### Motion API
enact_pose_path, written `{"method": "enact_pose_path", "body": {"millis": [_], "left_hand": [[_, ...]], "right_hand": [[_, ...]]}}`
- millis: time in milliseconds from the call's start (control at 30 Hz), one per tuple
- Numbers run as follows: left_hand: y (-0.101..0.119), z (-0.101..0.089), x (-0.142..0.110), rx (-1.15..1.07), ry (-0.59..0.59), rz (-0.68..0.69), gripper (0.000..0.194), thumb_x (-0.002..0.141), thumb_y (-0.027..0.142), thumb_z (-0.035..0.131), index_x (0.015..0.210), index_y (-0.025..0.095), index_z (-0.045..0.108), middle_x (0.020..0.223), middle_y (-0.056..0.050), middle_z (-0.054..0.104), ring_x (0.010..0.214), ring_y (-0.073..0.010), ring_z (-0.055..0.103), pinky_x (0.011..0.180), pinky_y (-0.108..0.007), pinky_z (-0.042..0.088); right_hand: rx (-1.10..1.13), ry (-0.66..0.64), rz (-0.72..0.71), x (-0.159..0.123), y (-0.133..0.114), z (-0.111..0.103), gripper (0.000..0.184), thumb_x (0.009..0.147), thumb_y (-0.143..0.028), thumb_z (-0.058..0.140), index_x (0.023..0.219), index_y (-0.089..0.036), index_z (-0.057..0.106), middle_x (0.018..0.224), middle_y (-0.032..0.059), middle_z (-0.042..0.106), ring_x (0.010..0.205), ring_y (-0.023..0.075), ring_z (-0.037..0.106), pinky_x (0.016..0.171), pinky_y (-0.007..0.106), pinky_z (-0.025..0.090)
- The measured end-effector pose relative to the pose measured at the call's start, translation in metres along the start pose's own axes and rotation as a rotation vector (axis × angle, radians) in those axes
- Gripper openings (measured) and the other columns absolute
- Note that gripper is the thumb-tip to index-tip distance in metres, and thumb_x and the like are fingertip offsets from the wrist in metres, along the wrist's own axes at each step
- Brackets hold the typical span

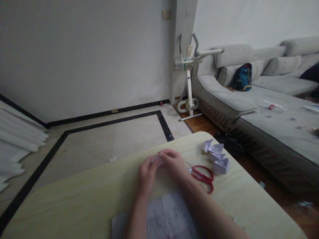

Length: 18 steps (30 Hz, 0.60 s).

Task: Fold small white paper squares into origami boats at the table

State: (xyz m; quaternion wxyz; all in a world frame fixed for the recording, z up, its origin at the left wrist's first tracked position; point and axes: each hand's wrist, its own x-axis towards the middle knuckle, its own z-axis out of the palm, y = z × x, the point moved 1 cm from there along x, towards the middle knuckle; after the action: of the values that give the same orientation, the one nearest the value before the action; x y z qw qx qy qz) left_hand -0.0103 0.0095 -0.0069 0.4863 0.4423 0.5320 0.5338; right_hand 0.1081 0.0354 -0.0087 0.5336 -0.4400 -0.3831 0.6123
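Observation:
My left hand (pixel 147 169) and my right hand (pixel 171 162) meet over the far part of the table, fingers closed on a small folded piece of white paper (pixel 160 161). Most of that paper is hidden behind the fingers. Just right of my right wrist lie scissors with red handles (pixel 203 176), their blades partly covered by the arm. Several folded paper shapes (pixel 216 156) stand in a row near the table's right edge. Under my forearms lies a sheet of lined paper with writing (pixel 166 217).
The pale wooden table (pixel 82 202) has a rounded far right corner. Beyond its right side stands a grey sofa (pixel 269 132) with a dark blue bag (pixel 243 77). White exercise equipment (pixel 189 83) is by the wall, and a white curtain (pixel 17 142) hangs at the left.

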Motion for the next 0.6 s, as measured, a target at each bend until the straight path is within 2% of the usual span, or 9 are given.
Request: {"method": "enact_pose_path", "body": {"millis": [300,433,600], "left_hand": [[0.0002,0.0003,-0.0002,-0.008,0.013,-0.002,0.03,0.079,0.037,0.065,0.096,0.014,0.072,0.096,-0.008,0.074,0.093,-0.0233,0.066,0.082,-0.03,0.049],[-0.0008,0.0008,0.0006,-0.02,0.011,-0.011,0.031,0.079,0.038,0.065,0.096,0.013,0.072,0.095,-0.009,0.074,0.092,-0.0241,0.066,0.081,-0.032,0.05],[-0.0038,0.0002,0.0009,-0.022,0.001,-0.014,0.031,0.079,0.037,0.065,0.097,0.013,0.073,0.094,-0.009,0.074,0.09,-0.0243,0.068,0.081,-0.033,0.052]], "right_hand": [[-0.004,-0.025,0.007,0.0004,0.0017,-0.0009,0.018,0.068,-0.034,0.075,0.075,-0.018,0.075,0.069,0.002,0.071,0.061,0.0163,0.063,0.059,0.027,0.049],[-0.006,0.007,0.001,0.0013,0.0014,-0.0011,0.017,0.067,-0.033,0.075,0.074,-0.018,0.074,0.071,0.002,0.071,0.064,0.0165,0.063,0.06,0.027,0.048],[0.037,0.026,-0.002,0.0015,-0.001,0.0005,0.014,0.067,-0.031,0.072,0.066,-0.018,0.068,0.061,-0.002,0.064,0.057,0.0141,0.058,0.056,0.025,0.046]]}}
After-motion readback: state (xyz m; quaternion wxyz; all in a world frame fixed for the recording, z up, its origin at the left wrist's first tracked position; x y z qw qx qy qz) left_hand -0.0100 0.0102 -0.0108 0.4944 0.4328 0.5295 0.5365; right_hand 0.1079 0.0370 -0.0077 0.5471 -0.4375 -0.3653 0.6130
